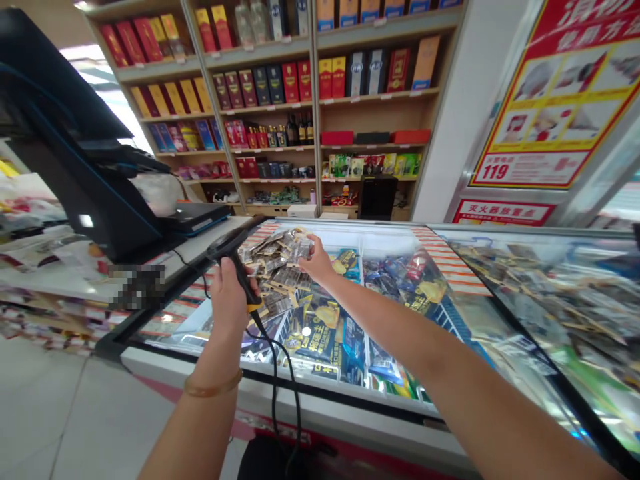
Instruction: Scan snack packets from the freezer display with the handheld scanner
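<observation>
My left hand [227,297] is wrapped round the handle of a black and yellow barcode scanner [242,270], its head tilted up to the left and its cord hanging down. My right hand [316,260] pinches a small clear packet with a barcode label [300,251]. That packet is just above the right side of a heap of similar small packets [274,283], which lies on the glass top of a chest freezer [320,230]. The scanner is close to the left of the heap, apart from the packet in my right hand. Through the glass, bagged goods [320,333] show in white wire baskets.
A black checkout terminal [85,167] stands on the counter at the left. More packets [565,300] cover the freezer top at the right. Shelves [260,110] of boxes and bottles line the back wall. Looped black cable [275,373] hangs over the freezer's front edge [350,407].
</observation>
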`<action>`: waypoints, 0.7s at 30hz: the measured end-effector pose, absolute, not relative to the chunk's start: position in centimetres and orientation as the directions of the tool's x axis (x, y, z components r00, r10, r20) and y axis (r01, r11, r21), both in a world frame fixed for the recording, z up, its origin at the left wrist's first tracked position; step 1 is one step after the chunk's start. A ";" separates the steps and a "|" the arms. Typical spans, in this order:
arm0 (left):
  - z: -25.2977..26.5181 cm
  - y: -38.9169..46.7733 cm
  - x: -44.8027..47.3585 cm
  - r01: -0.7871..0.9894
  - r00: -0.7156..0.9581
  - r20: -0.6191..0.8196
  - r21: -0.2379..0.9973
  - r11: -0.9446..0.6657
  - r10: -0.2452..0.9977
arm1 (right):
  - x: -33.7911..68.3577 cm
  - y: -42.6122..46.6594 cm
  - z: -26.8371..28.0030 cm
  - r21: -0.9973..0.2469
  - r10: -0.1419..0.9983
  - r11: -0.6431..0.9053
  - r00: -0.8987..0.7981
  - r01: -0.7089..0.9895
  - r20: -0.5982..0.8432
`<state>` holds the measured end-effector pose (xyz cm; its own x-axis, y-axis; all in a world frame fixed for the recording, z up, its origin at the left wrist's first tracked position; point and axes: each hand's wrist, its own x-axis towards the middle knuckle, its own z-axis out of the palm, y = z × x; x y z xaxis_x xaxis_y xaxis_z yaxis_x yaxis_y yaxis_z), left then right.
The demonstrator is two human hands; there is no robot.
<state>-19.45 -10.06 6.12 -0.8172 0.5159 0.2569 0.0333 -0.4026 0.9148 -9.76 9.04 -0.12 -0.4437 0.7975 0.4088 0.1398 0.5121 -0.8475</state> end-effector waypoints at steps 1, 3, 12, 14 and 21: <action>6.0 -10.1 -19.5 0.035 -0.813 0.259 0.916 -0.400 0.522 | -10.5 9.3 0.1 -0.841 0.812 0.508 -0.429 0.185 0.395; 5.7 -10.0 -19.5 0.030 -0.805 0.258 0.917 -0.398 0.534 | -11.6 9.9 0.9 -0.825 0.833 0.493 -0.425 0.276 0.355; 5.0 -9.0 -19.0 -0.002 -0.761 0.253 0.920 -0.393 0.598 | -14.4 11.2 4.0 -0.530 0.786 0.612 -0.527 0.587 0.324; 4.9 -8.8 -18.7 -0.006 -0.758 0.252 0.920 -0.393 0.602 | -14.8 11.2 4.3 -0.435 0.754 0.653 -0.587 0.619 0.296; 4.3 -8.5 -18.0 -0.008 -0.730 0.238 0.935 -0.355 0.641 | -14.9 9.9 4.3 -0.350 0.715 0.698 -0.640 0.625 0.283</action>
